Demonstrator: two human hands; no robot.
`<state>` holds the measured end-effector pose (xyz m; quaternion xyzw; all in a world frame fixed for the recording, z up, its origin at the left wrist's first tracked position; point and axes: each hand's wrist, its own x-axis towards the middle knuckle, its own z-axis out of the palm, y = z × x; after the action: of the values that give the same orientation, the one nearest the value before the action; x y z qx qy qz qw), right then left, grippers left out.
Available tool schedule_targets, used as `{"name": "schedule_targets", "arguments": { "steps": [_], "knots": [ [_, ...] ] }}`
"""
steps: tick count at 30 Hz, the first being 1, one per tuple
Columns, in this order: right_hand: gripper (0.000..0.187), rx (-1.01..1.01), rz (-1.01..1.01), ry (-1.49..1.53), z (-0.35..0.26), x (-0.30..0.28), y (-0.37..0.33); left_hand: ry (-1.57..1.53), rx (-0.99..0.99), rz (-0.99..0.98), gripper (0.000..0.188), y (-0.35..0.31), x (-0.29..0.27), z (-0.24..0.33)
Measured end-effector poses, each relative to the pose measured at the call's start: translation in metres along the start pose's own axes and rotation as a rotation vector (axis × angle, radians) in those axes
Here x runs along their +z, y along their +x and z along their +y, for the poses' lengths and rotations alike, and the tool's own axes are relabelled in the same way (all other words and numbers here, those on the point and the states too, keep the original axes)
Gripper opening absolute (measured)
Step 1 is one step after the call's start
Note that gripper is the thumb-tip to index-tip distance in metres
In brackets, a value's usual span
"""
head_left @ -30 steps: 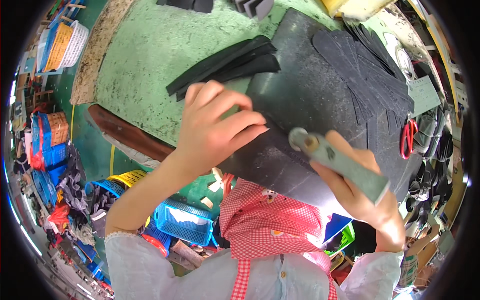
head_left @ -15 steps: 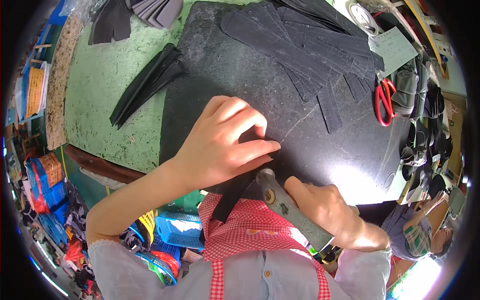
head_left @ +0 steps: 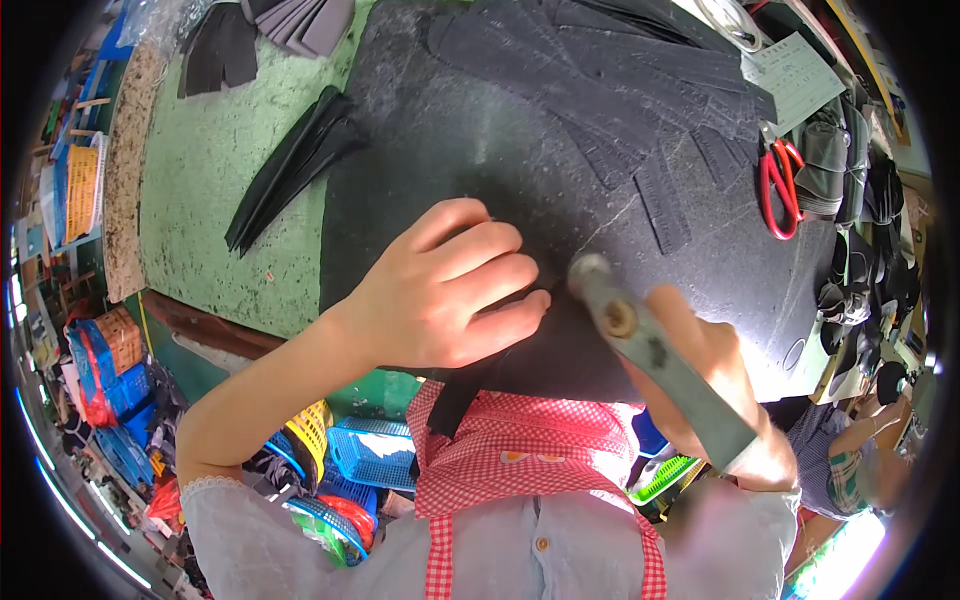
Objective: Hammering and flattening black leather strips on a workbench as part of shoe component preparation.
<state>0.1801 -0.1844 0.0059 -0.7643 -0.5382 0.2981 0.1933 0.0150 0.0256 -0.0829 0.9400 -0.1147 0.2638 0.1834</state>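
The narrow black strip (head_left: 455, 402) sits at the near edge of a large black flat board (head_left: 400, 180), running under the person's left hand (head_left: 455, 285), its free end hanging down in front of the red-and-white gingham apron (head_left: 520, 460). That hand is curled over it, fingers bent; from here I can't tell whether they pinch the strip or only press it. Just right of those fingers is the rounded end of a grey metal hammer head (head_left: 678, 378), a little blurred, its round wooden handle end showing through. The right hand (head_left: 722, 360) is wrapped around that hammer. Farther up the board lies a loose heap of long black strips (head_left: 600, 80), with red-handled scissors (head_left: 780, 190) and a pale green written card (head_left: 793, 80) to its right. Over on the left, a slim bundle of black strips (head_left: 295, 165) rests on the speckled green tabletop (head_left: 190, 200). A blue plastic basket (head_left: 372, 455) stands below.
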Motion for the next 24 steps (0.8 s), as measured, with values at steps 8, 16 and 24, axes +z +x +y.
{"name": "schedule_targets", "arguments": {
  "steps": [8, 16, 24],
  "knots": [
    [0.016, -0.064, -0.081, 0.057, -0.008, -0.005, 0.012, 0.0, -0.07, 0.007, 0.03, -0.006, -0.007, -0.003],
    [0.013, -0.096, -0.068, 0.031, -0.01, -0.001, 0.016, -0.017, -0.227, 0.0, 0.029, -0.014, -0.01, 0.013],
    [0.013, -0.119, -0.094, 0.079, -0.013, -0.005, 0.023, -0.032, -0.4, 0.032, 0.029, -0.014, -0.011, 0.02]
  ]
}}
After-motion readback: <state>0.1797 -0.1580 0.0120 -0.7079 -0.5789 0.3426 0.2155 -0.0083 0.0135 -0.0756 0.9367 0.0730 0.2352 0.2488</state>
